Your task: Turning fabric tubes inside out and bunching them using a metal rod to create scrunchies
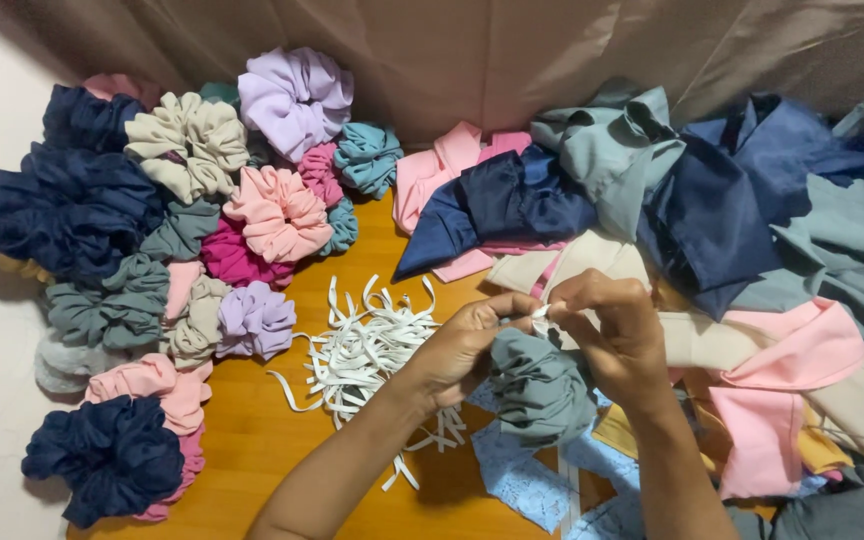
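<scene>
Left hand: I see my left hand (465,345) with fingertips pressed together, pinching one end of the white elastic strip (542,316) at the top of the grey-blue gathered scrunchie (540,390).
Right hand: my right hand (614,328) has thumb and fingers closed on the other end of the same strip, touching the left fingertips.
Grey-blue gathered scrunchie: it hangs bunched between and below both hands, above the wooden table (252,450); I take it as my landmark.
Pile of white elastic strips (367,350): just left of the scrunchie, loose and tangled on the table, partly under my left wrist.
Finished scrunchies: well to the left of it, heaped against the wall; a lilac one (295,98), a beige one (187,142), a salmon-pink one (278,213), a large navy one (62,210) and another navy one (107,458) nearest me.
Cut fabric pieces: behind and right of it, a navy piece (497,205), a grey-green piece (617,150), pink pieces (792,350).
Light blue patterned cloth (517,480): directly below it, flat on the table.
Backdrop: a taupe cloth (512,50) hangs behind everything.
</scene>
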